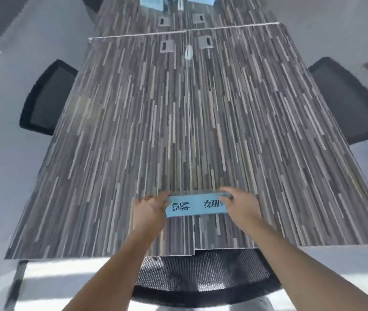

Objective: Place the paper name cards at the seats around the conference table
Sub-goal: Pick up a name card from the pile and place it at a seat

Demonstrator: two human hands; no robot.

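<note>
A light blue paper name card (pixel 197 205) with two black characters stands on the striped wood conference table (pixel 133 142), near its front edge at the head seat. My left hand (pixel 151 208) pinches the card's left end. My right hand (pixel 239 204) pinches its right end. Far off at the table's other end, two more blue cards (pixel 150 1) show at the top edge of the frame, partly cut off.
A black mesh chair (pixel 203 279) is tucked under the near edge between my arms. Another chair (pixel 46 97) sits on the left side, one (pixel 349 99) on the right. Cable boxes (pixel 167 46) and a seam line cross the table's far middle.
</note>
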